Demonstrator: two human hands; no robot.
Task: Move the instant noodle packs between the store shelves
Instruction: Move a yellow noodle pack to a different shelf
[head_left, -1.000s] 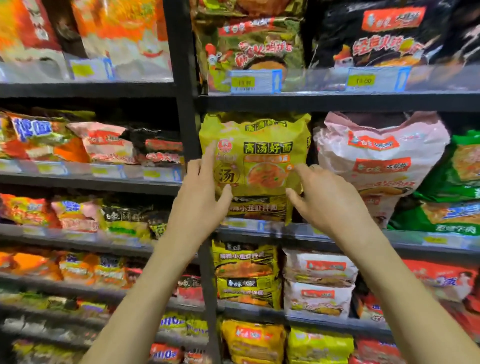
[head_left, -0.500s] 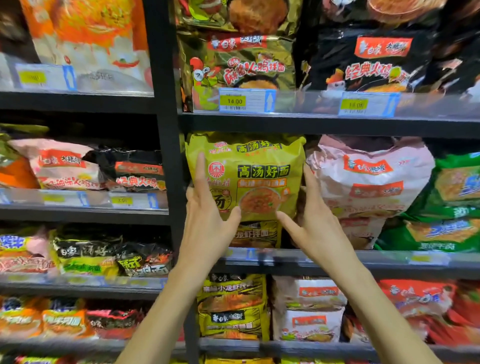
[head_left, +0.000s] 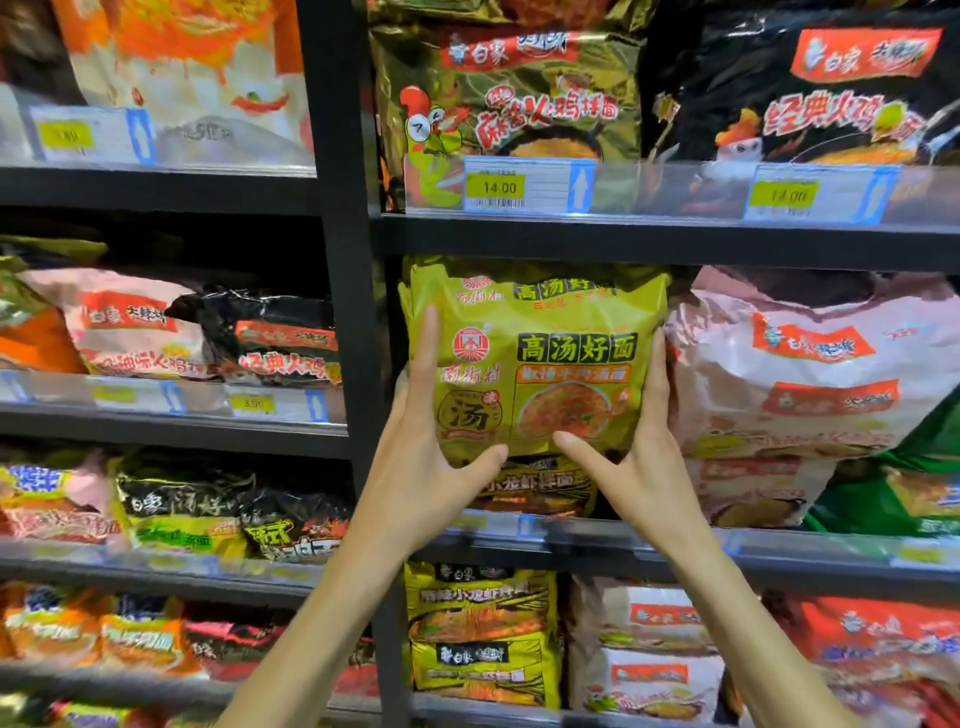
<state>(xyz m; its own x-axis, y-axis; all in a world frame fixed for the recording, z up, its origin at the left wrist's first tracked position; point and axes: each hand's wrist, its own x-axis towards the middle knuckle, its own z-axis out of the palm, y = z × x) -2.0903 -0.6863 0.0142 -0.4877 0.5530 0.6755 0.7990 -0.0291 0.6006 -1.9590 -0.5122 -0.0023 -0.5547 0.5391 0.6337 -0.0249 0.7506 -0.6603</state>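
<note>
A yellow-green instant noodle multipack (head_left: 540, 358) stands upright at the left end of the middle shelf (head_left: 675, 551), resting on a darker yellow pack (head_left: 540, 486). My left hand (head_left: 426, 431) grips its left edge, fingers up the side and thumb under the bottom. My right hand (head_left: 639, 447) clasps its right edge the same way, between this pack and a pink pack.
A big pink multipack (head_left: 810, 384) crowds the right side. A black upright post (head_left: 353, 332) borders the left. The shelf above (head_left: 665, 239) carries gold and black packs with price tags. Lower shelves and the left bay hold more noodle packs.
Both hands have closed in on the yellow-green pack's two sides; before, they were only reaching toward it. The view has shifted closer and upward.
</note>
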